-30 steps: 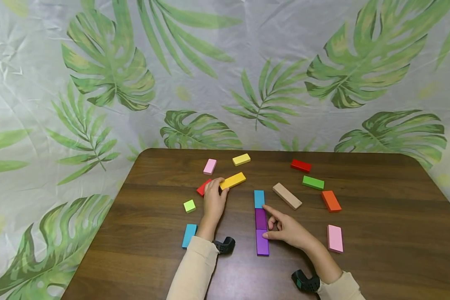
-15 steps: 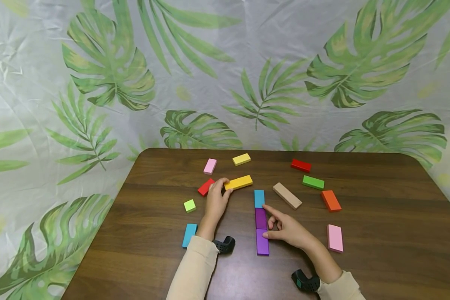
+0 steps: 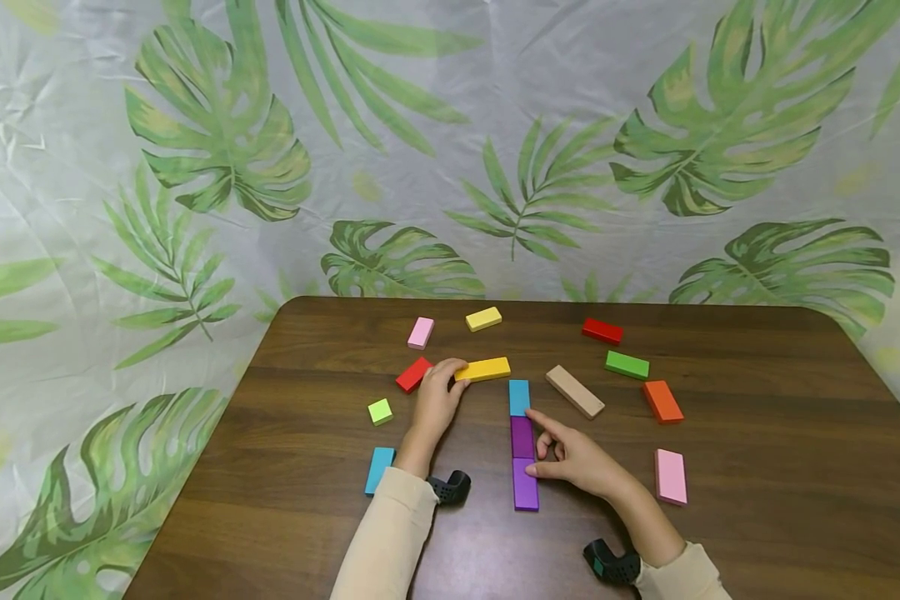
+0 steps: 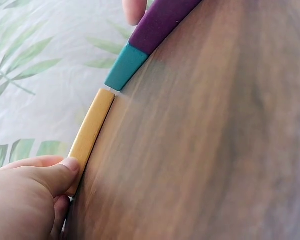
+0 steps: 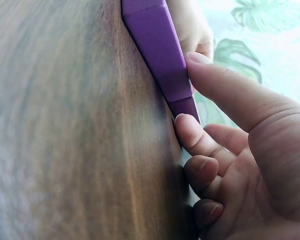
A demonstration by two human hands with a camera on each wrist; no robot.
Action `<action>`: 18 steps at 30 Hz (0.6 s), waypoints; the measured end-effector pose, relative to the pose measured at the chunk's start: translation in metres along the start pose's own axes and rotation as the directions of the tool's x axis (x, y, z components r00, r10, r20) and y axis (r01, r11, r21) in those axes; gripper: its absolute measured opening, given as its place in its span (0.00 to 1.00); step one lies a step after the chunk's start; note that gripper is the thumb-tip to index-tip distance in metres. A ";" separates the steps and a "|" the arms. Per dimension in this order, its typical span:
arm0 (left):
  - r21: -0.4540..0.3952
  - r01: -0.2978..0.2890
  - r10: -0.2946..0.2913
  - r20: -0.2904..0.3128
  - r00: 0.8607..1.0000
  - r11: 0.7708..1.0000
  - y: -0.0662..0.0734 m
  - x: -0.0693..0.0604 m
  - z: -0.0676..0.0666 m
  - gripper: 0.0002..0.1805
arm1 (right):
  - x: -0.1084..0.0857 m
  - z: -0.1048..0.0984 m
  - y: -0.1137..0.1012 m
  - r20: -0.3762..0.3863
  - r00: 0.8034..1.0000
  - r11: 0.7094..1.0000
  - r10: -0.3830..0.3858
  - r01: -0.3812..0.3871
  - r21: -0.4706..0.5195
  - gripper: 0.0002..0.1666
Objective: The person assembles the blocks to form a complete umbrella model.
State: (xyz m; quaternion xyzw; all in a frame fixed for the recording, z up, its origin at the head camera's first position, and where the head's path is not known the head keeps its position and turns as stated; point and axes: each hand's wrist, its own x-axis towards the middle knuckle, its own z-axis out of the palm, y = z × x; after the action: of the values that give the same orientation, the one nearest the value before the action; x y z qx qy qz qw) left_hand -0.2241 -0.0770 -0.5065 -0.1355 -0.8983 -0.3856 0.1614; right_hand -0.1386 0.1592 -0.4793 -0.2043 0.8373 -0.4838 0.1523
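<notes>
My left hand (image 3: 437, 402) pinches the left end of a yellow-orange wooden block (image 3: 483, 370) between thumb and fingers. In the left wrist view that block's far end lies close to the blue block (image 4: 124, 68), with a small gap between them. The blue block (image 3: 519, 397), a dark purple block (image 3: 522, 437) and a lighter purple block (image 3: 526, 485) lie end to end in a straight row. My right hand (image 3: 581, 458) is at the row's right side. Its extended index finger touches near the blue block and its thumb touches the lighter purple block; the other fingers are bent.
Around the left hand lie a red block (image 3: 414, 375), a lime block (image 3: 380, 412), a blue block (image 3: 379, 471), a pink block (image 3: 421, 332) and a pale yellow block (image 3: 483, 318). To the right are tan (image 3: 574, 392), green (image 3: 627, 364), orange (image 3: 663, 402), red (image 3: 602, 332) and pink (image 3: 671, 477) blocks.
My left hand has slid the yellow-orange block rightward and slightly nearer, turning it more level, towards the top of the row. The red block shows more fully. My right hand stays put.
</notes>
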 end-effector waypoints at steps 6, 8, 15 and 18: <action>-0.042 -0.007 0.008 0.008 1.000 0.999 0.002 0.002 0.001 0.13 | 0.001 0.000 0.004 0.003 1.000 1.000 0.006 -0.006 -0.003 0.46; -0.051 -0.008 0.009 0.012 1.000 0.999 0.002 0.003 0.001 0.13 | 0.001 0.000 0.004 0.003 1.000 1.000 0.004 -0.004 0.000 0.46; -0.056 -0.008 0.009 0.021 1.000 0.998 0.002 0.004 0.002 0.13 | 0.001 0.000 0.004 0.003 1.000 1.000 0.001 -0.001 0.008 0.46; -0.055 -0.015 0.016 0.023 1.000 0.998 0.002 0.005 0.003 0.13 | 0.001 0.001 0.004 0.002 1.000 1.000 0.007 -0.007 0.014 0.46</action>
State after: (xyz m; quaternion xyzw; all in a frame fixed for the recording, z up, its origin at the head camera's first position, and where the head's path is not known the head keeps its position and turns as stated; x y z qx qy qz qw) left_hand -0.2287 -0.0728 -0.5050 -0.1511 -0.8882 -0.4070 0.1502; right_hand -0.1399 0.1601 -0.4835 -0.2007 0.8343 -0.4891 0.1563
